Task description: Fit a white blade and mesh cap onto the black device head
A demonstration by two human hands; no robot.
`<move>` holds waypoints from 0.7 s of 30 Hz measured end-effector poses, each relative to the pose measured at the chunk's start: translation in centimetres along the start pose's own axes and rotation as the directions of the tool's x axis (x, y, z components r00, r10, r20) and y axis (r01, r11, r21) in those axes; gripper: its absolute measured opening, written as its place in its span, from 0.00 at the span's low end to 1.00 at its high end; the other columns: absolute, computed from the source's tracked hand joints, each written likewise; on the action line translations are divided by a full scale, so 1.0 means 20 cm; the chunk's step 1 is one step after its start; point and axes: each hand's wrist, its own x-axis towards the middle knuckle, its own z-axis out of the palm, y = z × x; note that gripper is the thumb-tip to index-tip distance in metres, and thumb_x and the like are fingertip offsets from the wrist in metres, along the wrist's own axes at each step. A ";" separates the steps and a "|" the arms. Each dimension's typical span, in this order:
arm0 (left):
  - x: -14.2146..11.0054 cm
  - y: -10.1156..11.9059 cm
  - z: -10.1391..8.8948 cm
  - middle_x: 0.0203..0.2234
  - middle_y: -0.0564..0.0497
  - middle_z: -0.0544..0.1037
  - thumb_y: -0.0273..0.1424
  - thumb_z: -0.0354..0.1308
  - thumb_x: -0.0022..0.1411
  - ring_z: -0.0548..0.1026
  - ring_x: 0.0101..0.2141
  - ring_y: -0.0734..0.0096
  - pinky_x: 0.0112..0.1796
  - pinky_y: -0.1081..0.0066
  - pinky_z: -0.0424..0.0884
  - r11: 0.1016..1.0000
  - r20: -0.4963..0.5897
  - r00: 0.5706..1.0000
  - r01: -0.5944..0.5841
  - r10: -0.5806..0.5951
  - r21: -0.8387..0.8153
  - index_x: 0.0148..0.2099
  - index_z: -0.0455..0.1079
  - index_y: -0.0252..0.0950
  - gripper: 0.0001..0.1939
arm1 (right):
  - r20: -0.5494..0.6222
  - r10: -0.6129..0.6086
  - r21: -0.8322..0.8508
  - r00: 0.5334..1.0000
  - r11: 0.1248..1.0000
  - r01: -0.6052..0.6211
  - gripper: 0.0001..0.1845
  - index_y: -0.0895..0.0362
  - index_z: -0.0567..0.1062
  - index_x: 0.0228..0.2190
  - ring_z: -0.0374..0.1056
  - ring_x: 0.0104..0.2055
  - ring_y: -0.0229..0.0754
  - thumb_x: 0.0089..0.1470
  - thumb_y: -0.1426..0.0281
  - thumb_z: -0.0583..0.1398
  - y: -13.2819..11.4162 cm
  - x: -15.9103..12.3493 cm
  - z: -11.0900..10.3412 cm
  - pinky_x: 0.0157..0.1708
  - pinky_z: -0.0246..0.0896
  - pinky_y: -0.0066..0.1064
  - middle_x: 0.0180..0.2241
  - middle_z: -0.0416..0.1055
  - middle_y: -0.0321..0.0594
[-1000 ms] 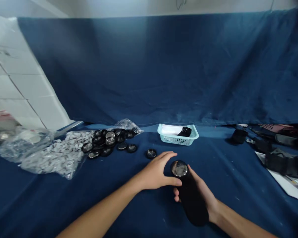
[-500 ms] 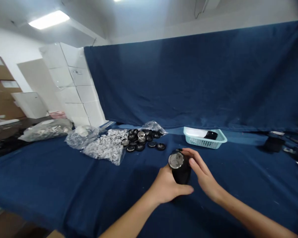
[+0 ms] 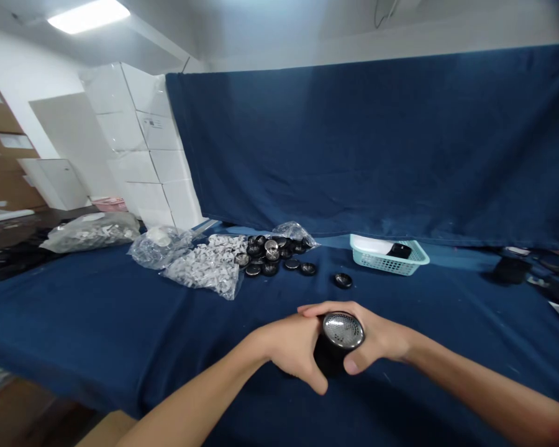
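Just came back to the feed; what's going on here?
A person's bare left hand and right hand are curved around a black cylindrical object with a shiny perforated round top, above a dark blue cloth. Beyond them, one shallow round black piece lies apart from a pile of similar pieces, in front of a light-blue plastic basket.
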 end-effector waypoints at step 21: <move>0.13 0.02 0.12 0.33 0.46 0.79 0.35 0.59 0.44 0.79 0.32 0.51 0.26 0.67 0.66 0.891 -0.196 0.975 0.184 -0.110 0.415 0.41 0.70 0.40 0.18 | -0.284 -0.076 -0.005 0.956 0.997 0.078 0.25 0.56 0.75 0.40 0.54 0.64 0.54 0.37 0.69 0.72 0.08 -0.24 -0.09 0.63 0.42 0.48 0.53 0.69 0.48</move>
